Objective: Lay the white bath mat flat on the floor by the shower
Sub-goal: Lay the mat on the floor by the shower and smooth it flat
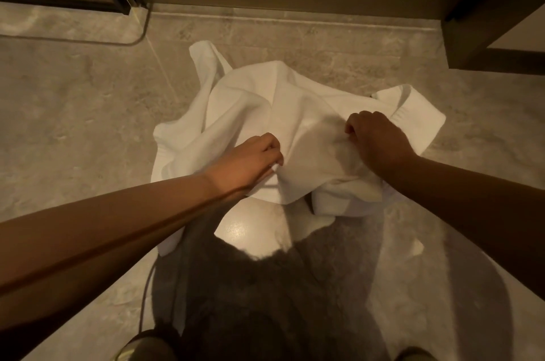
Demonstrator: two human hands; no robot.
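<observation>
White bath mat (265,106) crumpled, bunched in left grip (250,161), right grip (376,142)

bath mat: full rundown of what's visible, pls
The bath mat is plain white, looks like thick terry cloth, with a woven band near its right end. It is crumpled and folded over itself, not flat, bunched above the stone-look tile floor just in front of the raised shower threshold. The left hand and right hand each grip a fold near its near edge. Whether its far parts touch the floor is unclear.
</observation>
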